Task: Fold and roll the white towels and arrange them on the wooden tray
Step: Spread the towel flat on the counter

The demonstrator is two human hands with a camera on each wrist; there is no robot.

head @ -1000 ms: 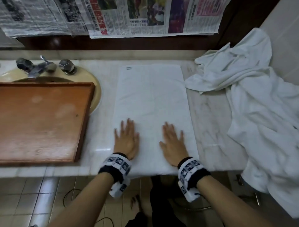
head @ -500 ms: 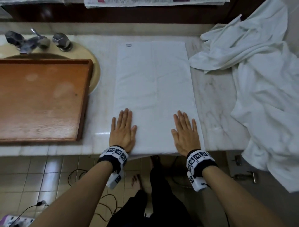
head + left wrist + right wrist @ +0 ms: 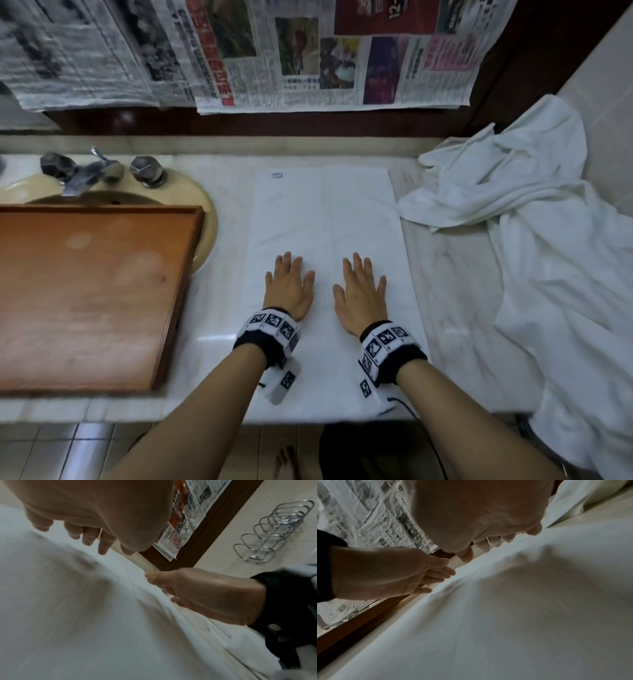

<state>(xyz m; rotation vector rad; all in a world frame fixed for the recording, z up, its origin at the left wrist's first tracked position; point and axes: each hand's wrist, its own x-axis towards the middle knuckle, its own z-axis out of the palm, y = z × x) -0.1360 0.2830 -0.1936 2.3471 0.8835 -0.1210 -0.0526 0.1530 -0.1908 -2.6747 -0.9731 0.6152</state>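
Now left hand (image 3: 289, 287), right hand (image 3: 360, 294) flat on folded towel (image 3: 325, 219), fingers straight; newspaper (image 3: 178, 499) reads "14 JUNE"

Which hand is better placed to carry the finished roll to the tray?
Probably the left hand: the wooden tray lies on its side of the flat towel, beyond the right hand.

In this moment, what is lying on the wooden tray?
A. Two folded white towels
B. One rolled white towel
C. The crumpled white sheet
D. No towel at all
D: the wooden tray shows only bare wood, while both hands, left hand and right hand, press flat on the folded white towel spread on the marble counter beside it.
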